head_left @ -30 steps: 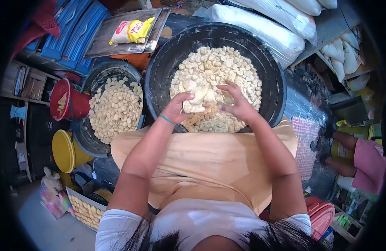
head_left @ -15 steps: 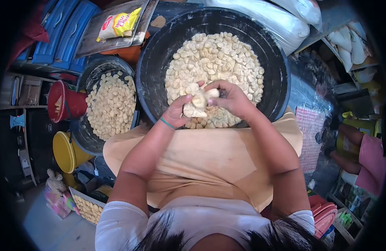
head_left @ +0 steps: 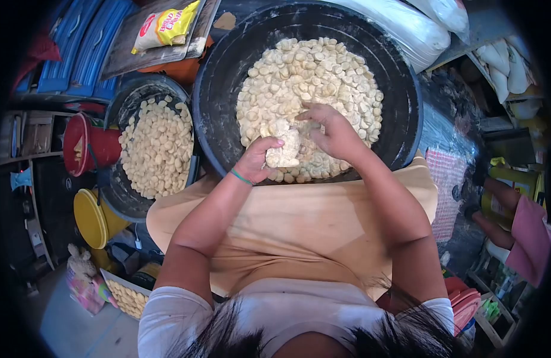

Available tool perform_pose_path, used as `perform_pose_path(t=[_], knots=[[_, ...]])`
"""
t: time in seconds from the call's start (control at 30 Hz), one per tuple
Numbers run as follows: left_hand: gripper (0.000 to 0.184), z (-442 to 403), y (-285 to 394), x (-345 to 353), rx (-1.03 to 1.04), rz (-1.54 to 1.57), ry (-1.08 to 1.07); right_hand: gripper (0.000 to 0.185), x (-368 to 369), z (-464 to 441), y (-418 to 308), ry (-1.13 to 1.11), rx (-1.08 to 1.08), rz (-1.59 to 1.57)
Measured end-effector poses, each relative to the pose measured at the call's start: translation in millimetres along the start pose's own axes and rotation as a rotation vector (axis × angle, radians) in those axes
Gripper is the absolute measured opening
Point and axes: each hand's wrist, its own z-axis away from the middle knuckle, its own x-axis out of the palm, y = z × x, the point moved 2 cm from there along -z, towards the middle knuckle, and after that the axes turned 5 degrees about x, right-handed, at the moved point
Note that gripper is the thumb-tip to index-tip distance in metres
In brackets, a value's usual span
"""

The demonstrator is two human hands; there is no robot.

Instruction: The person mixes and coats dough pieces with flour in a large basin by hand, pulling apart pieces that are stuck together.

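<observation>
My left hand (head_left: 259, 161), with a green band at the wrist, grips a pale, crumb-coated lump of dough (head_left: 283, 149) over the near side of the large black tub (head_left: 395, 89). Many round dough pieces (head_left: 305, 71), dusted with flour or crumbs, fill the tub's bottom. Just right of the lump is my right hand (head_left: 335, 136), its fingers apart and pointing left above the pieces. I see nothing held in it, though the space under its palm is partly hidden.
Left of the tub stands a smaller dark basin (head_left: 117, 194) of pale round pieces (head_left: 156, 149), beside a red bucket (head_left: 87, 143) and a yellow bucket (head_left: 90, 218). A bread crumbs bag (head_left: 165, 27) lies upper left. White sacks (head_left: 401, 30) border the tub's far right. Another person's legs (head_left: 496, 209) show at right.
My right hand has come away from the lump, and its fingers have opened. The dough that was between both hands is now in my left hand alone. The view has shifted slightly.
</observation>
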Motion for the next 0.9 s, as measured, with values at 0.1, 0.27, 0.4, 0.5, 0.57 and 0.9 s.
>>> perform_pose_path(t=[0.1, 0.27, 0.4, 0.5, 0.57, 0.9], knots=[[0.046, 1.0, 4.7, 15.6, 0.130, -0.250, 0.140, 0.033, 14.9, 6.1, -9.6, -0.001, 0.197, -0.297], [0.042, -5.3, 4.1, 6.0, 0.096, -0.617, 0.122, 0.020, 23.9, 4.6, 6.0, -0.066, 0.410, -0.479], [0.044, -5.1, 5.8, 4.4, 0.059, -0.449, 0.211, 0.015, 20.6, 0.8, 8.3, 0.197, 0.537, -0.702], [0.043, -1.4, 13.8, 9.7, 0.017, -0.285, 0.154, 0.019, 5.4, -5.2, 16.1, 0.332, 0.314, -0.413], [0.040, -2.2, 13.4, 6.0, 0.036, -0.186, 0.147, 0.024, 1.6, -5.1, 13.5, 0.257, 0.165, -0.185], [0.034, -0.3, 21.9, 2.4, 0.109, -0.334, 0.053, 0.028, 16.1, -1.5, 9.9, 0.136, 0.698, -0.926]])
